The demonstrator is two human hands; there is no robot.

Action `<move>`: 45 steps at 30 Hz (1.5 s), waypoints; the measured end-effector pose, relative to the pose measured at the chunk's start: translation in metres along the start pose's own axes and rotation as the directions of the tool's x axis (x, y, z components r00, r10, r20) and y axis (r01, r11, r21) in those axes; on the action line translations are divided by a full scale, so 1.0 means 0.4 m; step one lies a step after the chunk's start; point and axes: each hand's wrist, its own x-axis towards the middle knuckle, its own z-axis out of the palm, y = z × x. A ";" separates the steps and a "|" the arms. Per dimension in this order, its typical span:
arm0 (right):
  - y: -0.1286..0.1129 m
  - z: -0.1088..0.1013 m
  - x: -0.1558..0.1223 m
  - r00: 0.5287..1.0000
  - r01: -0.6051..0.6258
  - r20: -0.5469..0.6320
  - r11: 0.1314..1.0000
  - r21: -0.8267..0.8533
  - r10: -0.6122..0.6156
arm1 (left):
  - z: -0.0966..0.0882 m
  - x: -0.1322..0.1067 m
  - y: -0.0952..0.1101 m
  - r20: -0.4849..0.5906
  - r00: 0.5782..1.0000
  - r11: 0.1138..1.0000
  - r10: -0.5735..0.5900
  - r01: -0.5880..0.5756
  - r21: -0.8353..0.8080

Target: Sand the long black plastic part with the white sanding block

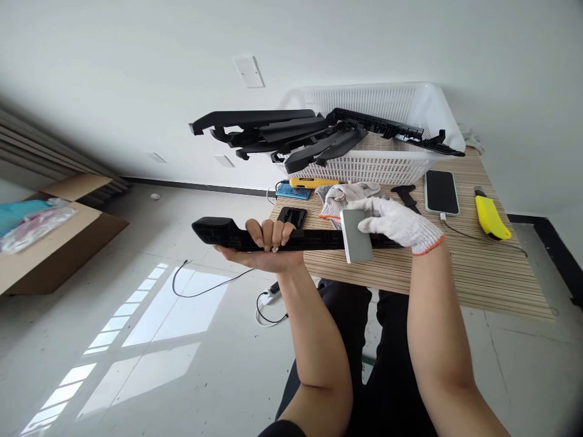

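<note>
My bare left hand (pixel 268 243) grips a long black plastic part (pixel 214 231) from below, holding it level over the table's left edge. My right hand (pixel 396 223), in a white knit glove with an orange cuff, holds a grey rectangular block (pixel 355 238) against the same part's right half.
A white basket (pixel 401 103) at the back of the striped wooden table (pixel 478 267) holds several more black parts (pixel 273 130). A loose glove (pixel 344 195), a phone on a cable (pixel 441 192), a yellow utility knife (pixel 490 215), a yellow tool (pixel 314 181) and a small black piece (pixel 292 215) lie there. A cardboard box (pixel 50 243) stands left, cables (pixel 214 285) on the floor.
</note>
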 end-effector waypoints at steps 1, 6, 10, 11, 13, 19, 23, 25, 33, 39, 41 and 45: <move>0.001 -0.001 0.001 1.000 -0.005 -0.007 1.000 -0.007 0.005 | 0.000 0.000 0.000 -0.001 1.000 1.000 0.001 -0.001 0.001; 0.005 -0.002 0.003 0.997 0.037 -0.074 0.996 0.086 -0.031 | 0.005 0.000 0.002 0.024 1.000 1.000 0.006 -0.005 -0.017; -0.002 0.001 -0.003 0.999 0.024 -0.038 0.999 0.043 -0.022 | 0.002 0.002 0.002 0.056 0.998 0.999 0.004 -0.002 -0.034; -0.005 0.002 -0.005 0.994 0.052 -0.097 0.997 0.063 -0.046 | 0.001 0.002 0.002 0.052 0.999 0.999 0.009 -0.007 -0.042; -0.007 0.005 -0.007 0.991 0.062 -0.122 0.996 0.064 -0.054 | -0.001 0.002 0.002 0.050 0.999 0.998 0.017 -0.014 -0.053; -0.012 0.034 0.003 0.992 0.124 -0.003 0.992 0.015 -0.124 | -0.005 0.001 0.005 0.028 0.999 0.999 0.038 -0.038 -0.016; -0.020 0.052 0.012 0.982 0.189 -0.004 0.982 0.007 -0.189 | -0.007 0.002 0.005 0.018 0.999 0.999 0.030 -0.030 -0.036; -0.022 0.055 0.011 0.982 0.191 0.001 0.982 0.006 -0.191 | -0.008 0.003 0.006 0.018 0.999 0.999 0.034 -0.033 -0.038; -0.040 0.068 -0.004 0.972 0.228 0.050 0.973 0.021 -0.229 | -0.001 -0.001 0.002 -0.013 1.000 1.000 0.008 -0.009 -0.025; -0.051 0.090 -0.001 0.964 0.266 0.025 0.959 -0.101 -0.265 | 0.007 -0.005 -0.003 -0.073 0.997 1.000 -0.003 0.003 -0.005; -0.052 0.095 -0.001 0.956 0.290 -0.004 0.952 -0.093 -0.292 | 0.007 -0.004 -0.004 -0.092 0.996 1.000 0.008 -0.007 0.011; -0.056 0.100 -0.001 0.938 0.332 -0.102 0.943 -0.021 -0.332 | 0.007 -0.002 -0.003 -0.086 0.996 0.999 0.027 -0.025 0.031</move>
